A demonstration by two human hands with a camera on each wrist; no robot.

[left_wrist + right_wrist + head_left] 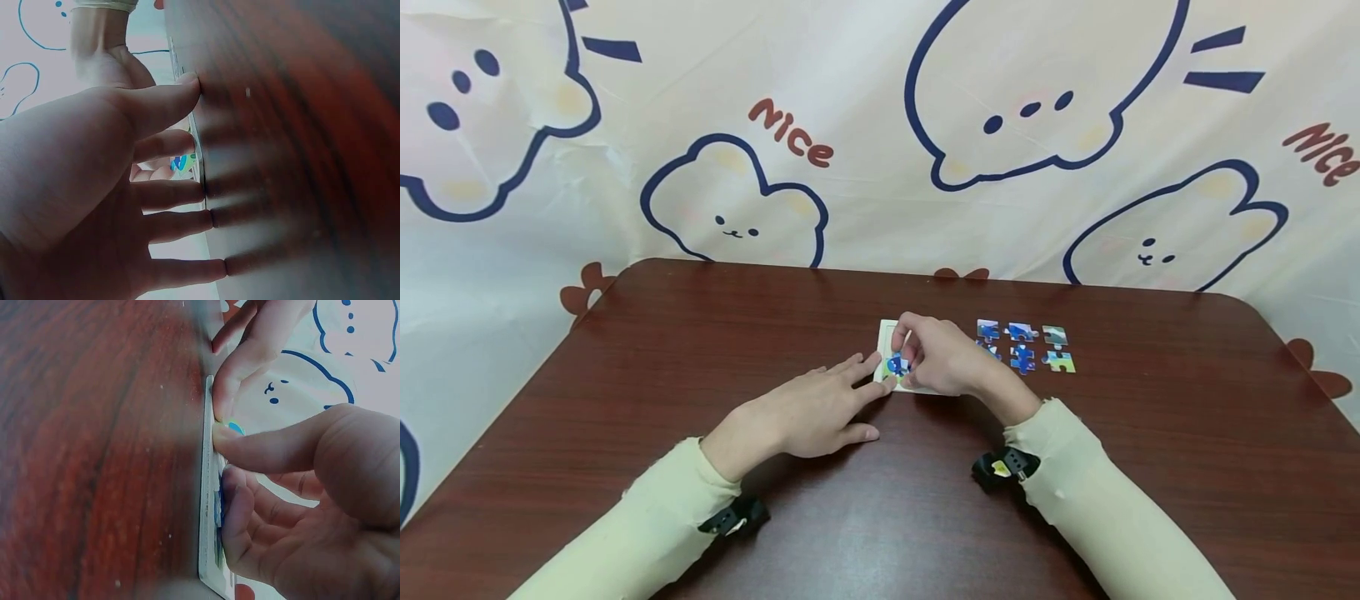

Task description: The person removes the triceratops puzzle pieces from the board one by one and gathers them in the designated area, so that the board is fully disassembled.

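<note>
A small white puzzle board point(885, 332) lies on the table, partly covered by both hands. My right hand point(945, 357) reaches over it, thumb and curled fingers pinching a blue and green puzzle piece point(896, 365) low on its left side. In the right wrist view the thumb point(269, 449) is down at the board's edge point(208, 487), and the bent fingers lie close to its surface. My left hand point(816, 410) is spread flat, its fingertips touching the board's left edge and the tabletop. How the piece sits against the board is partly hidden.
Several loose puzzle pieces point(1022, 359) in blue, green and grey lie in rough rows just right of my right hand. The brown wooden table point(700, 317) ends at a pale curtain point(865, 217) printed with cartoon animals. A black strap camera point(1006, 468) sits on each wrist.
</note>
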